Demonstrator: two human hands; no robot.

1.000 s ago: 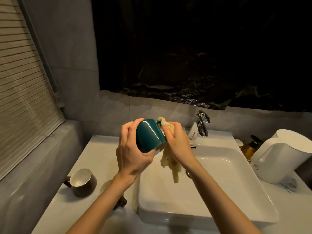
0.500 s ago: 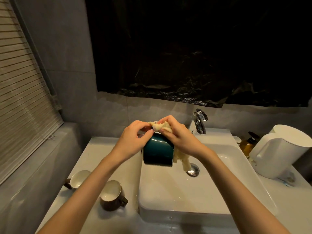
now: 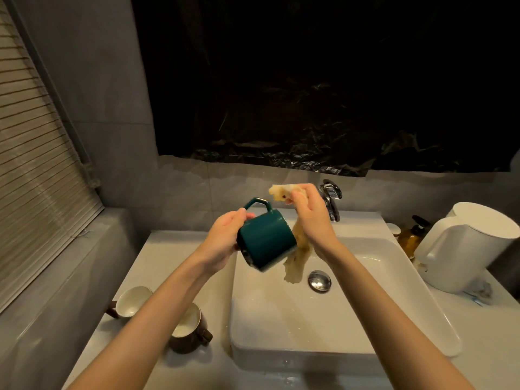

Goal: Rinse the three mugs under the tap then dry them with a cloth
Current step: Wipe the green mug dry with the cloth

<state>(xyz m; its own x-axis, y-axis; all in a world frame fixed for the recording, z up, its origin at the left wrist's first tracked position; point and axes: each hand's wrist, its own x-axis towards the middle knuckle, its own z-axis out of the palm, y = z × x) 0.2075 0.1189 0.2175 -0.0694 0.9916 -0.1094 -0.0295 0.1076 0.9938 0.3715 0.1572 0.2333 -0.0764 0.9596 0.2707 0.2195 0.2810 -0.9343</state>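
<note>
Teal mug [image 3: 266,243] tilted — handle up-left, mouth hidden.

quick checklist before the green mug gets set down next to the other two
1. Left hand has a firm hold on the green mug: ok, fingers wrap its base end, handle pointing up.
2. Cloth clear of the mug: cannot tell, the right hand holds it close beside the mug.
3. Mug fully dry: cannot tell, too dim.
4. Tap off: ok, no water stream visible.
5. Counter has a bare spot left of the sink: ok, behind the two brown mugs.
6. Mug over the sink for drips: ok.
</note>
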